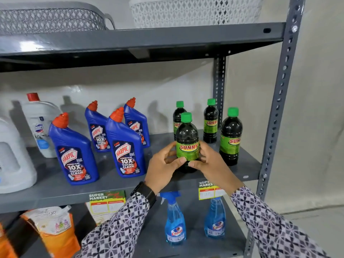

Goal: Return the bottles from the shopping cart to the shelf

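Observation:
A dark Sunny bottle (186, 138) with a green cap and green label stands upright on the grey middle shelf (247, 164), near its front. My left hand (163, 166) grips its lower left side and my right hand (210, 162) grips its lower right side, thumbs meeting across the front. Three more Sunny bottles stand close by: one right behind it (178, 113), one at the back (210, 121) and one to the right (230, 135). The shopping cart is out of view.
Several blue Harpic bottles (125, 146) stand left of the hands, with white bottles (40, 123) further left. Two blue Colin spray bottles (175, 220) and orange pouches (54, 229) sit on the lower shelf. Baskets (195, 12) rest on the top shelf. A grey upright post (279, 108) bounds the right side.

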